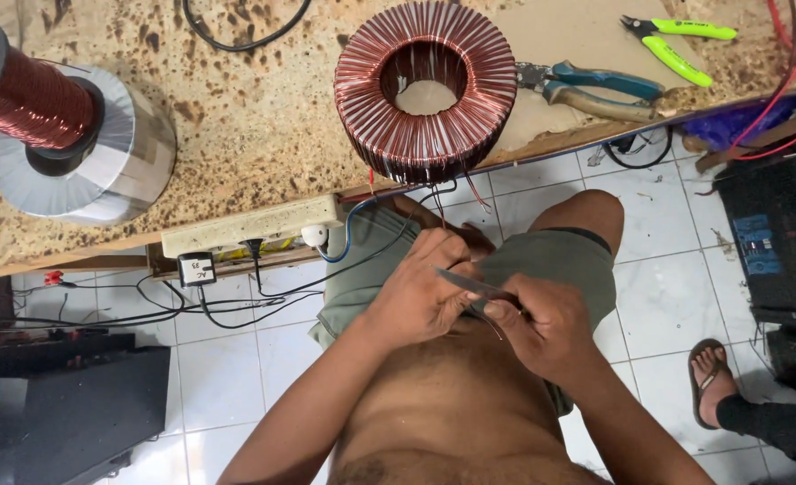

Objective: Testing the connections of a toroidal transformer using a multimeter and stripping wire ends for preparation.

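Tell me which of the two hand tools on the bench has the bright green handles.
The small cutters at the bench's far right corner; the pliers beside the copper-wound ring coil have blue handles.

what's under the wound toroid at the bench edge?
The toroid rests on the speckled benchtop; bare bench shows through its centre. Thin wire leads hang below the edge. Its underside is hidden.

The table edge [101,247] is close above the hands, and thin wires [434,202] hang down from the big copper ring [426,90] right in the way. Open floor [658,296] lies to the right
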